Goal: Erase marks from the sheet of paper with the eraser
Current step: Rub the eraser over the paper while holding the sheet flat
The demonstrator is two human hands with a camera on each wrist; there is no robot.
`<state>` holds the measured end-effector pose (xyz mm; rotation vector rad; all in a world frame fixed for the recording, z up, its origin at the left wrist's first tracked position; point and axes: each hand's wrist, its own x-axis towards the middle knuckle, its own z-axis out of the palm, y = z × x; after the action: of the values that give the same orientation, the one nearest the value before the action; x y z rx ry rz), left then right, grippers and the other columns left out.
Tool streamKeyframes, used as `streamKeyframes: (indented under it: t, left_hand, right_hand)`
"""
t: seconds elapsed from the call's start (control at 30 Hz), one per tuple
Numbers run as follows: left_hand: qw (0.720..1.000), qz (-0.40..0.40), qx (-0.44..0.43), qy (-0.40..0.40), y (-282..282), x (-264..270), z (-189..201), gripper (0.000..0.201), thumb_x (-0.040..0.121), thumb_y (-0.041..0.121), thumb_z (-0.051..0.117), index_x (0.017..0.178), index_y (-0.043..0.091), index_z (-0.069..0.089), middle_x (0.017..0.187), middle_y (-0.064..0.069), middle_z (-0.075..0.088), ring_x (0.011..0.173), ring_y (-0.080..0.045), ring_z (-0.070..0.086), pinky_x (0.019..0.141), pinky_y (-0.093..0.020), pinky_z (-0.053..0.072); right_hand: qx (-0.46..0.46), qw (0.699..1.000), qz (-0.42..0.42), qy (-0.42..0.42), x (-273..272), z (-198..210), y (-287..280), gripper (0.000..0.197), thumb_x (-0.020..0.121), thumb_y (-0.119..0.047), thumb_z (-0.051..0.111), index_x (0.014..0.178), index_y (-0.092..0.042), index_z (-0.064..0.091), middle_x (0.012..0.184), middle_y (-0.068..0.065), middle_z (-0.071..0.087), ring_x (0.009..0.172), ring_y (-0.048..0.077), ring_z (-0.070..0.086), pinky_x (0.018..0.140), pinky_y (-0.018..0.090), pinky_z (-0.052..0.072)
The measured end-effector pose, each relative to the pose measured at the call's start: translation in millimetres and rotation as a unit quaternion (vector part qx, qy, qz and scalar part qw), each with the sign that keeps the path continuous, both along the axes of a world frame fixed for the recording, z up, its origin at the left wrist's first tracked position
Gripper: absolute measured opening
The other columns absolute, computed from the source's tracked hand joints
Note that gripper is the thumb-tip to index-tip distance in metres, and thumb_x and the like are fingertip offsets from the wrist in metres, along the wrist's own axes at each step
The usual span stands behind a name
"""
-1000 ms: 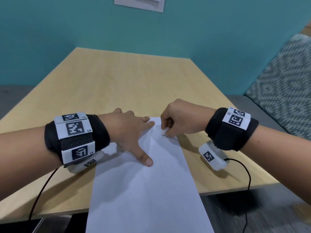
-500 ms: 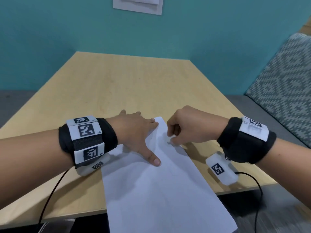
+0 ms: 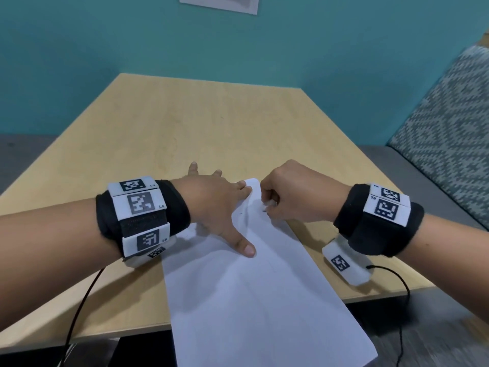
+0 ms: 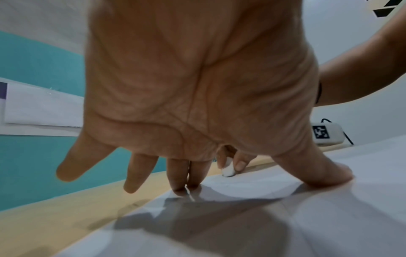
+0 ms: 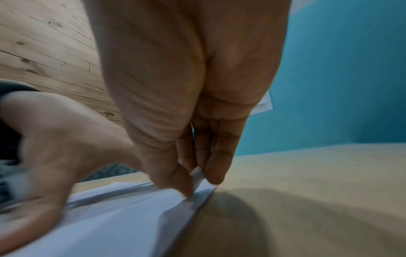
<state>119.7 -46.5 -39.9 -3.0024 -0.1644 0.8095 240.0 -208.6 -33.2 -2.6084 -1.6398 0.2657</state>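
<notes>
A white sheet of paper (image 3: 254, 295) lies on the wooden table (image 3: 185, 128), its near end hanging past the front edge. My left hand (image 3: 219, 207) is spread flat, thumb and fingertips pressing the sheet's far left part. My right hand (image 3: 288, 197) pinches a small white eraser (image 3: 265, 207) and holds its tip on the paper near the far right corner, where a small dark mark shows. In the left wrist view the eraser (image 4: 228, 169) touches the sheet (image 4: 285, 217) between two fingers. In the right wrist view the eraser (image 5: 197, 177) sits between thumb and fingers above the buckled paper (image 5: 123, 213).
A teal wall stands behind the table, with a white panel (image 3: 219, 2) on it. A patterned cushion seat (image 3: 449, 133) is at the right. Cables hang from both wrist cameras over the table's front edge.
The sheet has slid and turned, its near end swinging to the right. Both hands stay at its far end, the right one rubbing with the eraser.
</notes>
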Motion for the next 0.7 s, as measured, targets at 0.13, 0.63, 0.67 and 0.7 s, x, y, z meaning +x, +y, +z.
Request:
streamKeyframes:
  t: [0.13, 0.63, 0.67, 0.7]
  left_hand:
    - [1.0, 0.004, -0.001, 0.008, -0.3, 0.8, 0.9, 0.145, 0.06, 0.105, 0.056, 0.172, 0.036, -0.006, 0.179, 0.019, 0.003, 0.166, -0.034, -0.004, 0.122, -0.077, -0.007]
    - [1.0, 0.01, 0.007, 0.02, -2.5, 2.6, 0.8, 0.145, 0.062, 0.105, 0.056, 0.171, 0.037, -0.012, 0.179, 0.019, -0.003, 0.166, -0.034, -0.007, 0.123, -0.076, -0.007]
    - [1.0, 0.01, 0.008, 0.023, -2.7, 2.8, 1.1, 0.145, 0.062, 0.105, 0.056, 0.17, 0.037, -0.012, 0.179, 0.019, -0.004, 0.166, -0.034, -0.007, 0.123, -0.076, -0.007]
    - [1.0, 0.01, 0.011, 0.026, -2.8, 3.0, 1.3, 0.145, 0.062, 0.105, 0.055, 0.17, 0.038, -0.014, 0.179, 0.019, -0.005, 0.166, -0.034, -0.007, 0.123, -0.076, -0.007]
  right_hand:
    - [-0.018, 1.0, 0.024, 0.002, -4.4, 0.9, -4.3, 0.007, 0.082, -0.021, 0.072, 0.088, -0.023, 0.073, 0.078, -0.007, 0.067, 0.074, 0.02, 0.067, 0.069, 0.043, 0.062]
    - [-0.008, 0.999, 0.044, -0.012, 12.1, 8.6, 12.0, 0.012, 0.082, -0.02, 0.077, 0.093, -0.017, 0.078, 0.074, -0.01, 0.067, 0.069, 0.012, 0.061, 0.064, 0.027, 0.053]
    - [-0.019, 0.999, 0.046, 0.009, 10.4, 10.0, 10.2, 0.012, 0.082, -0.021, 0.08, 0.093, -0.019, 0.078, 0.075, -0.01, 0.07, 0.071, 0.009, 0.064, 0.065, 0.026, 0.055]
    - [-0.028, 0.998, 0.045, 0.026, 10.0, 11.4, 9.3, 0.013, 0.081, -0.023, 0.082, 0.093, -0.02, 0.079, 0.076, -0.01, 0.072, 0.072, 0.007, 0.066, 0.065, 0.025, 0.056]
